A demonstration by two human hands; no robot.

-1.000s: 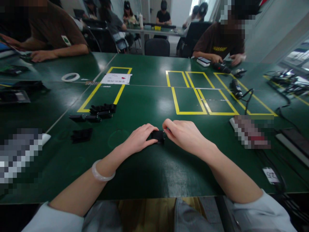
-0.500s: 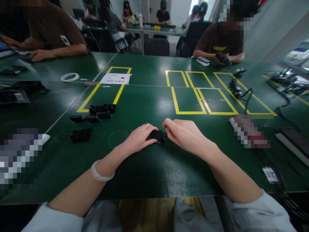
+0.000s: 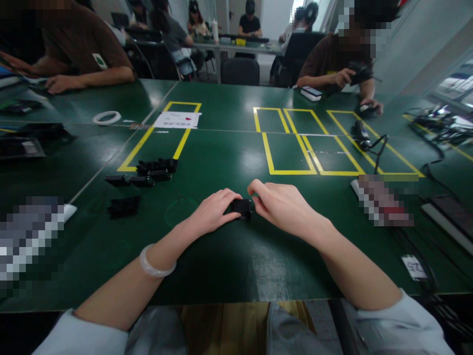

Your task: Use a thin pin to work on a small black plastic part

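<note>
Between the thumb and fingers of my left hand (image 3: 218, 209) is a small black box-shaped part (image 3: 242, 208), resting on the green table (image 3: 221, 256). Its right end shows a small shiny spot. My right hand (image 3: 283, 204) is closed right beside that end, thumb and forefinger pinched together. Whatever the right fingers hold, if anything, is too small or hidden to make out. Left of my hands lie several similar black parts (image 3: 142, 181) and one dark piece (image 3: 124, 207) closer to me.
Yellow tape outlines (image 3: 293, 172) mark the table. A paper sheet (image 3: 177, 120) and a white tape roll (image 3: 107, 118) lie farther left. A corded black tool (image 3: 360, 135) and a blurred-out device (image 3: 384, 201) are at right. Co-workers (image 3: 332, 64) sit across.
My hands and the black part stay almost still. Across the table at right, the co-worker has raised a dark tool, and their other hand now rests on an object near the tape.
</note>
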